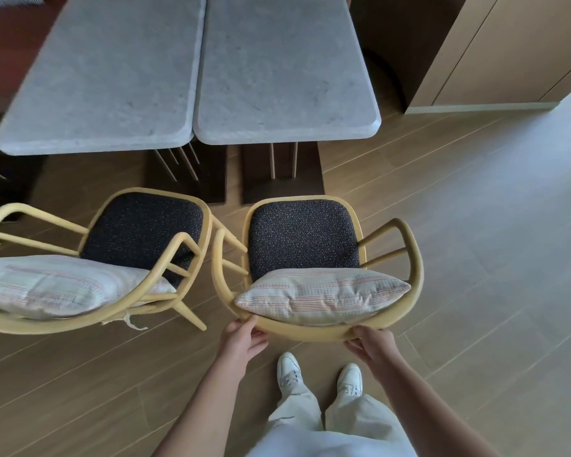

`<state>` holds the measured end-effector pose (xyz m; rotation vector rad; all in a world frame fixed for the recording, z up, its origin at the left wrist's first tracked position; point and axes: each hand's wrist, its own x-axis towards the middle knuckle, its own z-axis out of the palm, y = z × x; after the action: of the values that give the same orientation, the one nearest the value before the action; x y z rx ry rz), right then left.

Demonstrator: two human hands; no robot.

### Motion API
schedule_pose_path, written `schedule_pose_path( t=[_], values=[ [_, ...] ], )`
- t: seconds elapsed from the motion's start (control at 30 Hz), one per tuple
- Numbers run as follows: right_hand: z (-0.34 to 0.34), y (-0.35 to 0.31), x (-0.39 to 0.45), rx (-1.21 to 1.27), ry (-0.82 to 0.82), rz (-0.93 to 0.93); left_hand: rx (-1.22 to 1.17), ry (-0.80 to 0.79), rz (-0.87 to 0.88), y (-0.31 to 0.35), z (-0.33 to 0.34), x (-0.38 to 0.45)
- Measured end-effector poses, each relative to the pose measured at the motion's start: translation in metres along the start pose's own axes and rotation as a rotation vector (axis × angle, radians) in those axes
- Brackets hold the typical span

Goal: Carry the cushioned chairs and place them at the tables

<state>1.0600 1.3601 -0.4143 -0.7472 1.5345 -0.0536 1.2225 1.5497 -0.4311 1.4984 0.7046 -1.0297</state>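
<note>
Both hands, left hand [243,338] and right hand [371,344], grip right chair [310,331] backrest rim.

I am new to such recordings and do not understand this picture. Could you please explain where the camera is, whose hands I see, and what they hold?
There is no robot here. The one picture comes from a camera on a person's head, looking down. The left hand and right hand grip the curved back rail of the right chair. A pillow lies on its dark seat. The left chair, with its own pillow, stands beside it. Both face two grey tables whose tops show nothing on them. Below are the person's white shoes.
</note>
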Motion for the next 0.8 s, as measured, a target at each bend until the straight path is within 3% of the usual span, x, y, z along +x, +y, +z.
schedule_pose_path(
  t=[0.33, 0.47, 0.63, 0.8],
  values=[
    [-0.01, -0.009, -0.028, -0.063, -0.056, -0.054, -0.081, -0.031, 0.111, -0.008, -0.012, -0.055],
    [0.005, -0.01, -0.054, -0.121, -0.064, -0.19, -0.134, -0.031, 0.202, -0.009, -0.024, -0.092],
    [0.032, -0.018, -0.102, -0.198, -0.229, -0.428, -0.13, -0.009, 0.381, 0.003, -0.048, -0.129],
    [0.049, -0.02, -0.137, -0.279, -0.385, -0.526, -0.184, -0.073, 0.491, 0.03, -0.067, -0.139]
  ],
)
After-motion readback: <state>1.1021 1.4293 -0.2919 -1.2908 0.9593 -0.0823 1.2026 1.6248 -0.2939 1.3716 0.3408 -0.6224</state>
